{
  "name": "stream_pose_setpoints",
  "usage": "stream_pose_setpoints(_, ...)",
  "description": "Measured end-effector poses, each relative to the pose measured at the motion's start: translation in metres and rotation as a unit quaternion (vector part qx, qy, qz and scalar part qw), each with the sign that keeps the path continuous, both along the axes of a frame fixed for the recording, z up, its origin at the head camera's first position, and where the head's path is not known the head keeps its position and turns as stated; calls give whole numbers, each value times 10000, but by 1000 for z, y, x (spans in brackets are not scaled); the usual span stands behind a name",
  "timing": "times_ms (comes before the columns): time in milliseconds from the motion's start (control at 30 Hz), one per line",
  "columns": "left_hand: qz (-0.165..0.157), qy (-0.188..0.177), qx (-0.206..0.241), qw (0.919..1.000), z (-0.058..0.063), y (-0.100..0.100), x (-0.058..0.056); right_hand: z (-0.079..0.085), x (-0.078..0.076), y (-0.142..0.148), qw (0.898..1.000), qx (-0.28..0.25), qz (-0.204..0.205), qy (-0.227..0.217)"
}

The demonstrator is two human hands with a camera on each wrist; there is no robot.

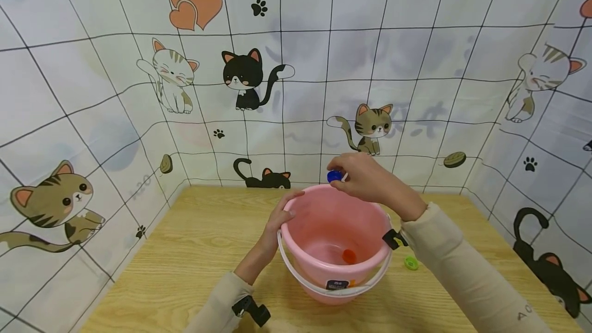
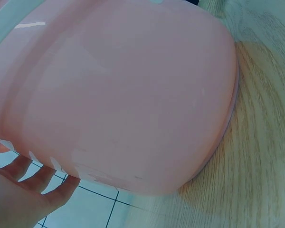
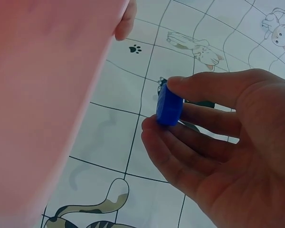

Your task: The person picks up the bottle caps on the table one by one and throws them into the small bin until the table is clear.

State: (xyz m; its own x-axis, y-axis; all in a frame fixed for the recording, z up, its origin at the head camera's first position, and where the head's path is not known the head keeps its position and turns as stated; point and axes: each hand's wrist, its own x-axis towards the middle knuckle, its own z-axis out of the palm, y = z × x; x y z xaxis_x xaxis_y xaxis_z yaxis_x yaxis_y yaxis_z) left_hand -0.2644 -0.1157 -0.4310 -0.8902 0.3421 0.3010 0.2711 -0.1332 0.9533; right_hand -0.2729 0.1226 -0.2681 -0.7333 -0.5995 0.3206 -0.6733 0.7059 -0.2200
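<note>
A pink bucket [image 1: 314,266] with a white handle stands upright on the wooden table. On its left side my left hand [image 1: 274,225] grips the rim, thumb over the edge; the left wrist view has those fingers [image 2: 61,192] against the bucket's outer wall. Over the far right part of the rim, my right hand [image 1: 365,179] pinches a small blue disc-like piece [image 3: 169,105] between thumb and fingertips. Inside the bucket, a small orange-red piece [image 1: 349,256] lies on the bottom.
A green round piece [image 1: 411,263] lies on the wooden table [image 1: 208,240], right of the bucket near my right sleeve. Behind and beside the table hangs a white gridded sheet [image 1: 305,55] printed with cats.
</note>
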Motion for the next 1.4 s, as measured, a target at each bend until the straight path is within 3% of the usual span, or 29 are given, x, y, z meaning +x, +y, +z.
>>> stream_pose_setpoints(1400,32,-33,-78,10000,1,0,0,0,-2,0,9997,244,-28,57)
